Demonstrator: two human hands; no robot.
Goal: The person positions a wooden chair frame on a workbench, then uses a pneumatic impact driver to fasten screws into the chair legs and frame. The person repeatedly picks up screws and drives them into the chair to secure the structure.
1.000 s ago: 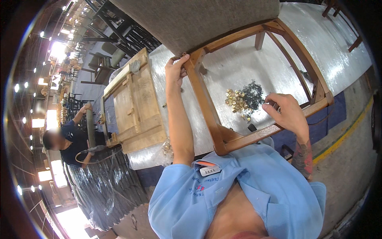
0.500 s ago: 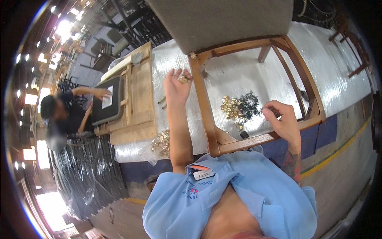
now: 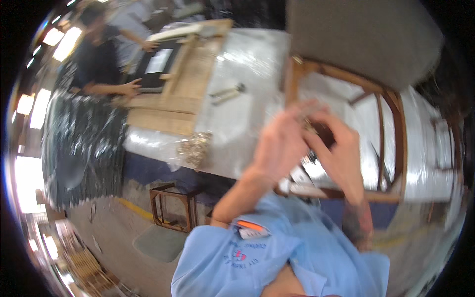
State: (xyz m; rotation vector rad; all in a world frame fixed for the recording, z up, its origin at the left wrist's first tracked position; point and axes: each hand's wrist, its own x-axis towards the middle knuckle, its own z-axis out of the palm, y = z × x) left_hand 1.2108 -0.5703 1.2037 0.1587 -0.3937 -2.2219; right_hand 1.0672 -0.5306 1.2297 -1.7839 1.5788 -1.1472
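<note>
Over the near left part of a brown wooden chair frame (image 3: 399, 133), my two hands are together. My left hand (image 3: 277, 148) is blurred, its palm turned toward the right hand, with small brass-coloured fittings (image 3: 309, 125) at its fingers. My right hand (image 3: 341, 148) bends in from the right, thumb and forefinger closing on those fittings. How many pieces each hand has cannot be made out. My hands mostly cover the loose pile inside the frame. The chair's grey upholstered back (image 3: 361, 39) rises on the far side.
A plastic bag of brass-coloured fittings (image 3: 194, 150) lies left on the wrapped table (image 3: 247, 59). Beyond it rests a hammer-like tool (image 3: 228, 93). Another person (image 3: 99, 59) handles a dark padded panel (image 3: 161, 62) on a wooden board. A small wooden frame (image 3: 173, 207) stands on the floor.
My left hand has come right from beside the frame and met my right hand, which has moved slightly left. The view has swung left. The other person's hands have shifted on the panel.
</note>
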